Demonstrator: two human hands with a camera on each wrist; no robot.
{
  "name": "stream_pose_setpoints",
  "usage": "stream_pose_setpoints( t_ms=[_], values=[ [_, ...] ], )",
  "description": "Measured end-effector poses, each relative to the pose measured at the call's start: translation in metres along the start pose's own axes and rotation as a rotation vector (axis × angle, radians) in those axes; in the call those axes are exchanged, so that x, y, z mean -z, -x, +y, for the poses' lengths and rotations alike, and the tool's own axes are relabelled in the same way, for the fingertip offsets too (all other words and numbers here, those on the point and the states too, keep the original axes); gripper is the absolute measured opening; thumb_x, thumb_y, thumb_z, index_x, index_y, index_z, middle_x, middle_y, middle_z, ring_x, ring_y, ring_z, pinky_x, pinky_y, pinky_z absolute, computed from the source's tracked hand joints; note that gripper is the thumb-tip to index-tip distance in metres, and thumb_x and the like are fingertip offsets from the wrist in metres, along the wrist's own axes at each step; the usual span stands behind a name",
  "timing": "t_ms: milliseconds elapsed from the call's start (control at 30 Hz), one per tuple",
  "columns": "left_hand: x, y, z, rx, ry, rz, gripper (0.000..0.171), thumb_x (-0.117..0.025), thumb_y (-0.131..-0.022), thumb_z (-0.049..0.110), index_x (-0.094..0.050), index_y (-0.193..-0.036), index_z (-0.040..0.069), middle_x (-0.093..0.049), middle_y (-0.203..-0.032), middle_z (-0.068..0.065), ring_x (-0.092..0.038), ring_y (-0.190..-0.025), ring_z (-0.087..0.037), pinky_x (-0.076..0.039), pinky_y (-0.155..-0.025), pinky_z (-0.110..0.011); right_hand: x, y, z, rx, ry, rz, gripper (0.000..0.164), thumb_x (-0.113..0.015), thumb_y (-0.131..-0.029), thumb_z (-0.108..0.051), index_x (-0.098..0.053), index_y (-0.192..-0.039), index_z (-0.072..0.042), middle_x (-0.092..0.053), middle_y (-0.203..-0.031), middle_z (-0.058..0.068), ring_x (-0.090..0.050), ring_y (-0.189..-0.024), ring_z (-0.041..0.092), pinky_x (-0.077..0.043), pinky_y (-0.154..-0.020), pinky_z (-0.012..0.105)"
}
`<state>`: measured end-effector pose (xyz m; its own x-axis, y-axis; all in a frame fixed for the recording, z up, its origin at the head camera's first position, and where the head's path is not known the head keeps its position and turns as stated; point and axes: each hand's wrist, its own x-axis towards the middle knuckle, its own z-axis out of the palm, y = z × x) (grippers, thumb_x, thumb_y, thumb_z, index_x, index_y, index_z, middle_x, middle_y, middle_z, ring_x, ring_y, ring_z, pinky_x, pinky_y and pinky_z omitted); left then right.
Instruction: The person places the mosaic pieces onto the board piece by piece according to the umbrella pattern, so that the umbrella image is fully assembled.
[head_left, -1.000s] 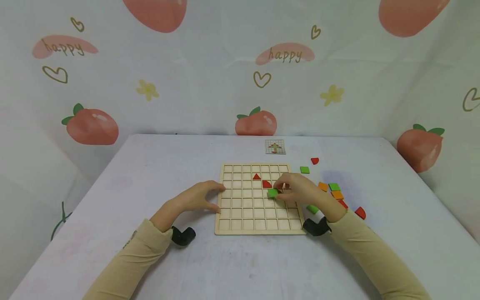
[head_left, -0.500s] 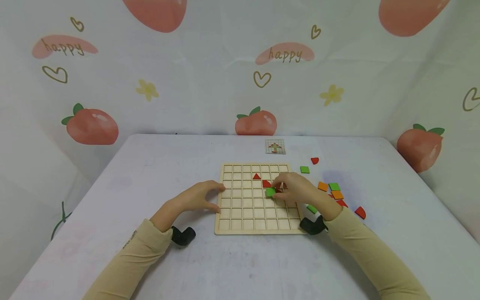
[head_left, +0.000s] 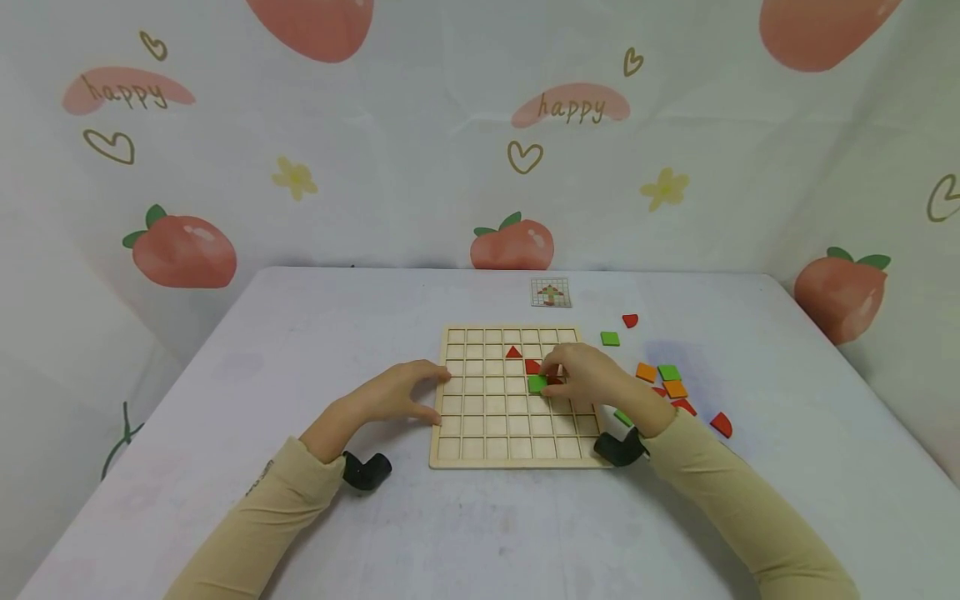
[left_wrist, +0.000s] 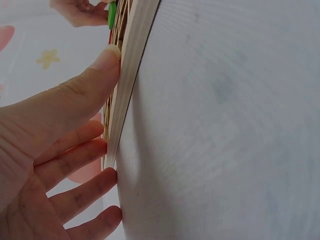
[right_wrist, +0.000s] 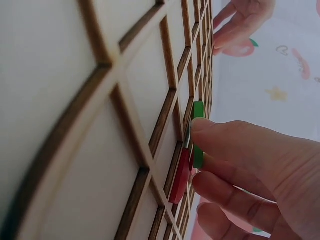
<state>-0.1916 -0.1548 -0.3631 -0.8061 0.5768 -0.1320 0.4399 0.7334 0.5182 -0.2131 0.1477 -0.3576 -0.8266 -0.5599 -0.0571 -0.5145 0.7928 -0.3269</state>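
Note:
A wooden grid board lies flat on the table. My left hand rests at its left edge; in the left wrist view the thumb and fingertips touch the rim, spread apart. Over the board, my right hand pinches a green square tile between thumb and finger. In the right wrist view the green tile stands slightly above the grid. A red triangle and a red curved piece sit in cells close by. Another red piece is partly hidden beneath the right hand.
Right of the board lie loose pieces: an orange square, a green square, a red quarter-round and several others. Behind the board is a small pattern card. A red piece lies at the back right.
The right hand has shifted slightly left with the green tile, bringing it just below the red curved piece. My left hand has stayed at the board's edge.

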Motion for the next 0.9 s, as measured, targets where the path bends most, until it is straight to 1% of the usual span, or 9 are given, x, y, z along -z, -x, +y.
stream_pose_setpoints(
  t_ms=[300, 633, 900],
  values=[
    [-0.0004, 0.0001, -0.0003, 0.002, 0.009, 0.001, 0.065, -0.077, -0.076, 0.025, -0.051, -0.130, 0.002, -0.051, -0.137, -0.014, -0.041, -0.133, -0.033, -0.034, -0.112, -0.047, 0.0010, -0.0004, -0.0036, -0.025, -0.012, 0.004, 0.022, -0.075, -0.079, -0.025, -0.071, -0.095, -0.011, -0.066, -0.088, 0.000, -0.052, -0.075, 0.012, -0.047, -0.066, 0.022],
    [-0.0012, -0.0008, -0.0015, 0.007, 0.009, 0.000, 0.065, -0.077, -0.076, 0.025, -0.051, -0.131, 0.003, -0.051, -0.137, -0.014, -0.041, -0.133, -0.033, -0.034, -0.112, -0.047, -0.0007, -0.0003, -0.0039, -0.036, -0.021, 0.002, 0.023, -0.075, -0.079, -0.026, -0.071, -0.097, -0.011, -0.064, -0.086, 0.000, -0.052, -0.076, 0.013, -0.046, -0.065, 0.021],
    [-0.0008, 0.0005, -0.0001, -0.005, 0.024, 0.007, 0.063, -0.077, -0.076, 0.023, -0.052, -0.130, 0.001, -0.052, -0.136, -0.014, -0.042, -0.132, -0.033, -0.034, -0.112, -0.047, -0.0013, 0.0003, -0.0023, -0.027, -0.031, 0.015, 0.023, -0.075, -0.078, -0.024, -0.071, -0.097, -0.010, -0.065, -0.086, 0.001, -0.052, -0.073, 0.012, -0.044, -0.063, 0.019]
  ],
)
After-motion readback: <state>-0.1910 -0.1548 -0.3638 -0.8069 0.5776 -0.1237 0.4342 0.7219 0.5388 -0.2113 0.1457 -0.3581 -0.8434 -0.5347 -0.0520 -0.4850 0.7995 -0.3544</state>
